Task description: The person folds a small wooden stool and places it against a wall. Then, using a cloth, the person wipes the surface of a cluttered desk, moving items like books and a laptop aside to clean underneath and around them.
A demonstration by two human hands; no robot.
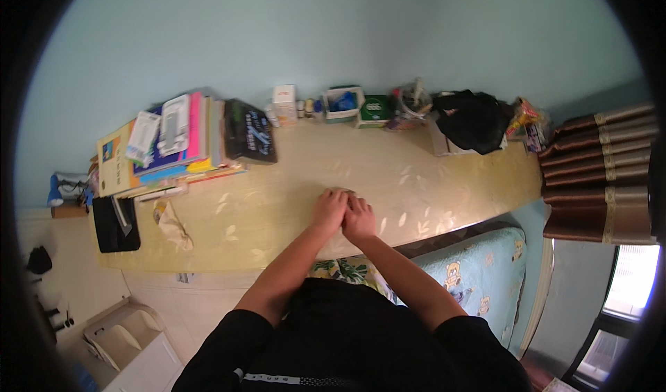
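My left hand (330, 210) and my right hand (360, 216) meet near the front edge of a long desk with a pale yellow leaf-patterned cover (291, 194). Their fingers are curled and touch each other. A small dark edge shows at the fingertips; whether it is an object or shadow, I cannot tell. The palms are hidden, so what either hand may hold does not show.
Books (200, 132) are piled at the back left, beside a black printed case (251, 132). A black pouch (115, 224) and a beige cloth (173, 226) lie left. Along the wall stand small boxes (343, 103), a pen holder (412, 103) and a black cloth bag (473, 121).
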